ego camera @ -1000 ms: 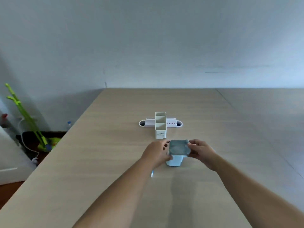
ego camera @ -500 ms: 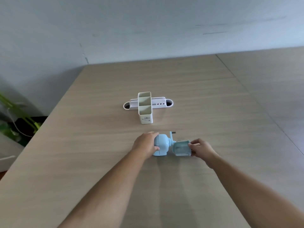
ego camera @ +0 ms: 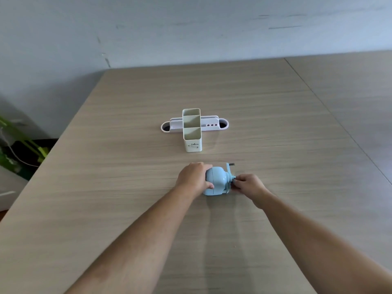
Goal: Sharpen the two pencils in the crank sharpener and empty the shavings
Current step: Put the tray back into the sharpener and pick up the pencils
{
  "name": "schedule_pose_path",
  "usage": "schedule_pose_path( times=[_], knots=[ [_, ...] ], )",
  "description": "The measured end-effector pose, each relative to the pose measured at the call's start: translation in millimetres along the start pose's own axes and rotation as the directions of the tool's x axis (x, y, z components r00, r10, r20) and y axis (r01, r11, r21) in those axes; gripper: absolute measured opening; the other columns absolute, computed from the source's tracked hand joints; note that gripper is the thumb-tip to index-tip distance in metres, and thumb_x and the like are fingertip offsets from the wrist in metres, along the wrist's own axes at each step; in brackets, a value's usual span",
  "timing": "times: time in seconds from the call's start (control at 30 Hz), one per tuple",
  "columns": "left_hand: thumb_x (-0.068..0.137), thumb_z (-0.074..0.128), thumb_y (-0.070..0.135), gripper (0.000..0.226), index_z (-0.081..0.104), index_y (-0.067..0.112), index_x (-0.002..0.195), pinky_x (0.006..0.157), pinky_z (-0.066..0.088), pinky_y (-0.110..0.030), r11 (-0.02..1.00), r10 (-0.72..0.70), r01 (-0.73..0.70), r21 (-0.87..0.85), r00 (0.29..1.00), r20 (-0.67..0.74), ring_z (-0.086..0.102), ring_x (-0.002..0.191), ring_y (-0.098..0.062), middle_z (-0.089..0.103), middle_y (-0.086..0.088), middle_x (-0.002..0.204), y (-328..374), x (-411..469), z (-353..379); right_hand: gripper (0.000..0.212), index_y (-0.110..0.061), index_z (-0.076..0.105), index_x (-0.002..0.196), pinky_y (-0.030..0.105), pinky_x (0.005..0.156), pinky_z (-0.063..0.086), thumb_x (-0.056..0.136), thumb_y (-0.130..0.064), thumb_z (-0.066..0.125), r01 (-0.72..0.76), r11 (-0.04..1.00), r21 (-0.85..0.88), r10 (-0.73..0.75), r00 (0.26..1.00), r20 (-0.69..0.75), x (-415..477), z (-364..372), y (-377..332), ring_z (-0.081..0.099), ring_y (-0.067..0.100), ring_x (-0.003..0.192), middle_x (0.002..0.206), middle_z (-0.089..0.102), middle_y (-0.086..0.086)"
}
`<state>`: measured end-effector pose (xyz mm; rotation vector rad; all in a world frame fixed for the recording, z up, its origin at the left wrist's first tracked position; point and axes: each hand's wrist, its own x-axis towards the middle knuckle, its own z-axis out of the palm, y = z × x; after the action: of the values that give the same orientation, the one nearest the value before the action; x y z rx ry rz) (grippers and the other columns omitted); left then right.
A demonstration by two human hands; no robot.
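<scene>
A long table [ego camera: 127,187] of pale wood-grain laminate filled most of the view, its far edge meeting a plain grey-white wall [ego camera: 191,28] with a few faint scuff marks. To the right a second surface of the same finish [ego camera: 350,92] butted against it along a thin seam. Off the left edge, on the floor, lay bright green plastic pieces [ego camera: 25,143] over something dark, too blurred to identify. Near the middle of the table stood a cream rectangular desk holder [ego camera: 191,132] with open compartments and a small printed mark on its near face; directly behind it, touching or nearly so, lay a low white oblong organiser [ego camera: 214,124] with a dark opening at each end and three small holes. Nearer the person sat the light blue rounded plastic crank sharpener [ego camera: 217,183], resting on the table, its crank handle [ego camera: 229,166] on the right side and angled up and away. The left hand [ego camera: 194,180] was wrapped around the sharpener's left end, fingers curled over the top and thumb on the near face, gripping it firmly. The right hand [ego camera: 249,185] was pinched nearly closed at the sharpener's right side, fingertips touching the small hub by the crank; what exactly they held could not be told. No pencils could be made out.
</scene>
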<state>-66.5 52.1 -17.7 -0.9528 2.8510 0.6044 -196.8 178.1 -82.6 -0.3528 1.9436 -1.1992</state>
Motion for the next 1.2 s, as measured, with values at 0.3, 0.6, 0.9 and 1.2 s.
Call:
schedule_pose_path(
  times=[0.3,0.6,0.9,1.2],
  knots=[
    [0.072,0.082,0.03,0.068,0.053,0.023,0.133,0.1,0.045,-0.037,0.997,0.007,-0.005,-0.081,1.0,0.017,0.052,0.121,-0.022,0.06,0.0,0.127,-4.9,0.0,0.5,0.037,0.009,0.064,0.104,0.02,0.071,0.057,0.085,0.018,0.033,-0.018,0.999,0.045,0.019,0.999,-0.028,-4.4,3.3,-16.3,0.063,0.021,0.08,0.089,0.065,0.016],
    [0.084,0.071,0.025,0.038,0.06,0.016,0.119,0.094,0.047,-0.034,0.958,-0.164,0.131,-0.257,0.98,-0.114,0.057,0.113,-0.025,0.06,-0.008,0.122,-56.6,-13.1,-42.2,0.03,-0.014,0.065,0.088,0.024,0.055,0.043,0.082,0.001,0.039,0.307,0.925,-0.225,-0.366,0.879,-0.305,-42.1,23.1,-100.2,0.054,0.019,0.067,0.077,0.063,0.003],
    [0.079,0.064,0.023,0.014,0.071,0.012,0.085,0.078,0.054,-0.03,0.916,-0.387,0.39,-0.095,0.921,0.049,0.067,0.097,-0.028,0.073,-0.007,0.101,-101.5,-42.3,-5.0,0.016,-0.006,0.064,0.086,0.029,0.061,0.044,0.081,-0.004,0.048,0.267,0.699,-0.664,-0.207,0.963,0.17,-60.5,137.9,-78.1,0.057,0.027,0.073,0.088,0.068,0.012],
    [0.083,0.069,0.03,0.027,0.07,0.009,0.101,0.079,0.053,-0.033,0.908,-0.406,0.413,-0.071,0.909,0.09,0.066,0.101,-0.034,0.071,-0.014,0.107,-113.1,-39.6,26.3,0.018,-0.006,0.059,0.077,0.031,0.079,0.051,0.091,-0.004,0.048,0.111,0.594,-0.797,-0.111,0.992,0.056,-47.2,156.4,-61.6,0.063,0.028,0.093,0.104,0.067,0.016]
  ],
)
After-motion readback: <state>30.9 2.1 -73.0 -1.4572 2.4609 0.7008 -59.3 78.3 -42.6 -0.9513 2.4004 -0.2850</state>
